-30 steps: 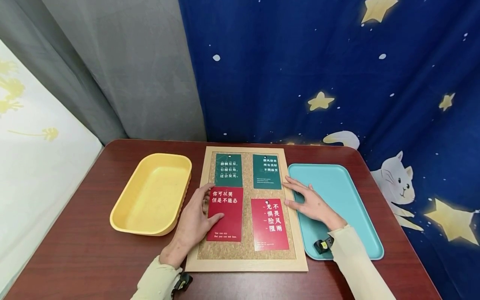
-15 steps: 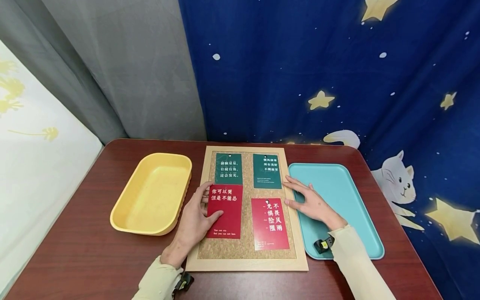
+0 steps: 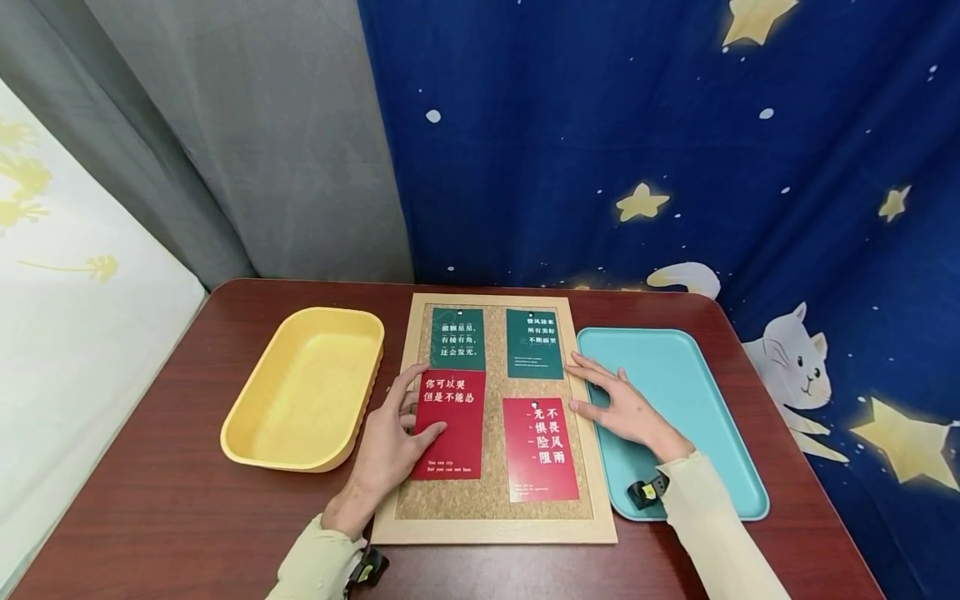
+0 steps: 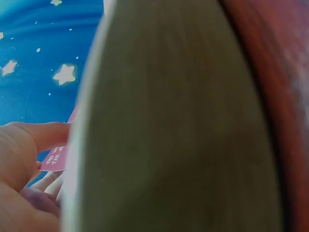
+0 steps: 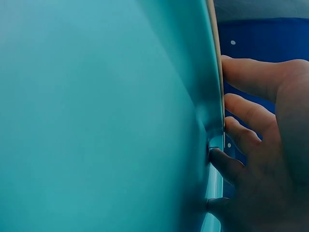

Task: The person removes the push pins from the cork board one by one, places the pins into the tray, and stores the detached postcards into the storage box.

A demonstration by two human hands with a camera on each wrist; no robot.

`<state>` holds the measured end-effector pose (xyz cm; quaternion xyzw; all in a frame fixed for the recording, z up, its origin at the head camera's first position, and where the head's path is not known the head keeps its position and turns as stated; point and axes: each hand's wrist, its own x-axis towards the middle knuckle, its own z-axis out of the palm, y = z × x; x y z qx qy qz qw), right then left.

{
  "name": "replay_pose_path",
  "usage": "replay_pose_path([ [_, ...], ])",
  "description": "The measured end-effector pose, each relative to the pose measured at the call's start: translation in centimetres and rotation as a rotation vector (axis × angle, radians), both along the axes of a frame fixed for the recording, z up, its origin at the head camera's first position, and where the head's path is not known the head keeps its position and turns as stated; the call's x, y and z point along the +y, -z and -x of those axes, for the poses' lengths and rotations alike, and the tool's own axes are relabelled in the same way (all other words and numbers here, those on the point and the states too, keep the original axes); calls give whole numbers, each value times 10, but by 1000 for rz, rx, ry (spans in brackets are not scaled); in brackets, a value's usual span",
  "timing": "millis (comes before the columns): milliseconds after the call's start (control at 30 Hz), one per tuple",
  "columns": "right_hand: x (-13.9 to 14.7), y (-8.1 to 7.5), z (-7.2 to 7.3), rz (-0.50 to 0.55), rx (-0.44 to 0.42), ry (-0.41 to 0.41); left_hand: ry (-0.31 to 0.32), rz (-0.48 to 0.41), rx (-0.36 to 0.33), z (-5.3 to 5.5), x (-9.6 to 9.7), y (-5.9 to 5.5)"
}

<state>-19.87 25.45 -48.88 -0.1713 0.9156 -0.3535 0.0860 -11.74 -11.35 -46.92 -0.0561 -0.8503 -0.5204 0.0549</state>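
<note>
One red card (image 3: 462, 433): over corkboard (image 3: 491, 502), lower left.
Left hand (image 3: 390, 446): fingers clamped on card's left edge.
Right hand (image 3: 626, 407): fingers apart, touching wooden frame (image 3: 495, 532).
Card placing: probably in hand; next seemingly calls for squaring, then fastening.

A bare cork strip (image 3: 492, 475) runs mid-frame between the red cards (image 3: 461, 433). Left of centre, the left hand (image 3: 386, 446) bars the gap beside the yellow bin (image 3: 315, 392); right of centre, the right hand (image 3: 630, 408) and blue tray (image 3: 675, 392) crowd the board (image 3: 492, 531).
</note>
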Motion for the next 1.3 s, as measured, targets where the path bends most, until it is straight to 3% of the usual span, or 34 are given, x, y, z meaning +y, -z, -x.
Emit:
replay_pose_path([
  [400,-1,0,0,-1,2,5,8,-110,-76,0,0,-8],
  [567,-1,0,0,9,3,3,-7,-131,-58,0,-1,-9],
  [900,-1,2,-1,3,12,1,-59,-63,6,0,-5,-7],
  [1300,-1,1,-1,9,6,2,-70,-154,-38,2,-7,-13],
])
